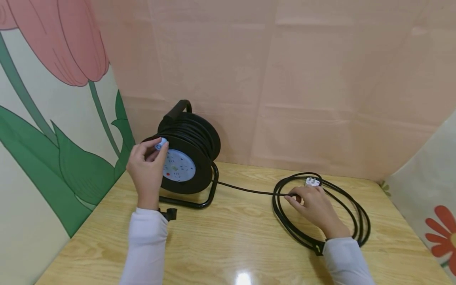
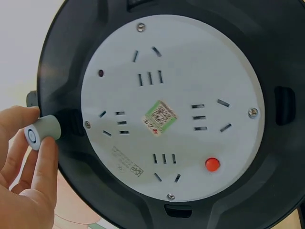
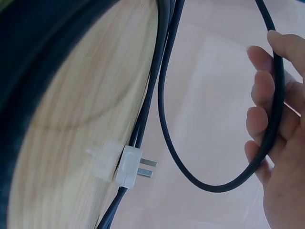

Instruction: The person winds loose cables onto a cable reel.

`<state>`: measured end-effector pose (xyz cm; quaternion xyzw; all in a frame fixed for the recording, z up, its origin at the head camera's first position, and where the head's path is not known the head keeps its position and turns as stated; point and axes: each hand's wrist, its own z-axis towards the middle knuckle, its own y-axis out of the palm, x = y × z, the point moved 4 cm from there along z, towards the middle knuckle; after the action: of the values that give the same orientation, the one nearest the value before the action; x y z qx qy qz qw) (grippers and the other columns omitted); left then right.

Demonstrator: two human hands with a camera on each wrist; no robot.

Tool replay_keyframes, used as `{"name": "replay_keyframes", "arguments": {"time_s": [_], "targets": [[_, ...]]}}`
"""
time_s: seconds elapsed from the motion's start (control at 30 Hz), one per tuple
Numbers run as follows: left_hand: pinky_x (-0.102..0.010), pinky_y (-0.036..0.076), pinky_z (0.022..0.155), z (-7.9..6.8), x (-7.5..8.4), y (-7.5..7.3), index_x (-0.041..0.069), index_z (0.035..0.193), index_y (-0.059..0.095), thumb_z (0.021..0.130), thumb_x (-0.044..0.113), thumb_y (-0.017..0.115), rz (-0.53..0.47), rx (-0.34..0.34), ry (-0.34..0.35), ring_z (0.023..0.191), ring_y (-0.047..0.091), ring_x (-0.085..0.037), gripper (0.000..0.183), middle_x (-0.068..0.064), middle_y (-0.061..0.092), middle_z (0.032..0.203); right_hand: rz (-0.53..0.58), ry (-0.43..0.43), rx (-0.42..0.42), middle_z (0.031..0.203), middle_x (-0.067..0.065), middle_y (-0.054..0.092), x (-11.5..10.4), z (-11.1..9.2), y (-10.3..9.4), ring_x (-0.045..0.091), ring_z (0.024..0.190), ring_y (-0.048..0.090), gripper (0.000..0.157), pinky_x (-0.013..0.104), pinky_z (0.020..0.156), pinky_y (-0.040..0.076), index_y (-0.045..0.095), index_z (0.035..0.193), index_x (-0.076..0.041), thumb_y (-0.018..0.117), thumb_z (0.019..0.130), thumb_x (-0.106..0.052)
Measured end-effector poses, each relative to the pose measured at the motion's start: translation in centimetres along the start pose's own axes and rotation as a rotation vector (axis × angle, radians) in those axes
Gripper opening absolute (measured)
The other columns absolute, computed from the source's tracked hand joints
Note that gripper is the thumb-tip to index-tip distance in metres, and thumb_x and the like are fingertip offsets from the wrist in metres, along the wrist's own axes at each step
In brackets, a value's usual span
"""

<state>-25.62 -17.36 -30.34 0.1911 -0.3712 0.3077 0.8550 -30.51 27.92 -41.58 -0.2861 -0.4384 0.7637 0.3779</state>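
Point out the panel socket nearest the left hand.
In the left wrist view, the leftmost socket, nearest the knob the left hand pinches; the top socket, right socket and bottom socket lie farther.

A creased, pinkish-beige back wall (image 1: 320,79) rises behind a pale yellow, wood-grained bench (image 1: 228,245). The white left wall (image 1: 21,221) bears a large pink tulip (image 1: 60,39) with green leaves (image 1: 85,168); the pale right wall (image 1: 420,182) shows a red-petalled flower (image 1: 441,225). White glare (image 1: 243,278) shines on the bench.

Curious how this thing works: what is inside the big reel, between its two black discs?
Black cable, wound in several turns. Those outer turns cover whatever lies deeper in the reel.
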Motion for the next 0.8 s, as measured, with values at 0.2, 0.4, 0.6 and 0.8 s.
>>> {"name": "replay_keyframes", "arguments": {"time_s": [0.2, 0.4, 0.6, 0.8], "targets": [[-0.020, 0.056, 0.079, -0.1, -0.6, 0.3, 0.007, 0.104, 0.078, 0.085, 0.021, 0.083, 0.006, -0.028, -0.019, 0.085, 0.066, -0.011, 0.024, -0.007, 0.061, 0.096, -0.020, -0.024, 0.043, 0.071, -0.019, 0.051, -0.1, 0.0, -0.1, 0.008, 0.067, 0.042, 0.012, 0.037, 0.072, 0.032, 0.071, 0.091, -0.022, 0.076, 0.091, -0.032], [-0.016, 0.055, 0.075, -0.5, -0.6, 0.8, 0.007, 0.105, 0.077, 0.085, 0.022, 0.083, 0.000, -0.044, -0.047, 0.081, 0.061, -0.010, 0.025, -0.007, 0.060, 0.092, -0.021, -0.050, 0.054, 0.072, -0.020, 0.052, -0.4, 0.0, 0.1, 0.007, 0.066, 0.043, 0.011, 0.036, 0.072, 0.033, 0.071, 0.093, -0.021, 0.075, 0.091, -0.031], [-0.013, 0.053, 0.071, -1.1, 2.2, 0.8, -0.006, 0.102, 0.074, 0.086, 0.007, 0.080, -0.008, -0.048, -0.055, 0.078, 0.060, -0.010, 0.022, -0.018, 0.060, 0.091, -0.019, -0.057, 0.047, 0.073, -0.017, 0.054, -1.0, 0.1, 0.1, 0.010, 0.069, 0.044, 0.009, 0.037, 0.072, 0.034, 0.068, 0.093, -0.019, 0.074, 0.092, -0.026], [-0.014, 0.053, 0.071, -1.2, 3.1, 0.8, -0.008, 0.101, 0.072, 0.087, 0.005, 0.079, 0.002, -0.054, -0.070, 0.078, 0.060, -0.009, 0.021, -0.019, 0.061, 0.092, -0.020, -0.104, 0.080, 0.080, -0.010, 0.061, -1.8, 1.2, -0.1, 0.016, 0.077, 0.053, 0.006, 0.046, 0.079, 0.041, 0.065, 0.092, -0.017, 0.070, 0.094, -0.017]]}}
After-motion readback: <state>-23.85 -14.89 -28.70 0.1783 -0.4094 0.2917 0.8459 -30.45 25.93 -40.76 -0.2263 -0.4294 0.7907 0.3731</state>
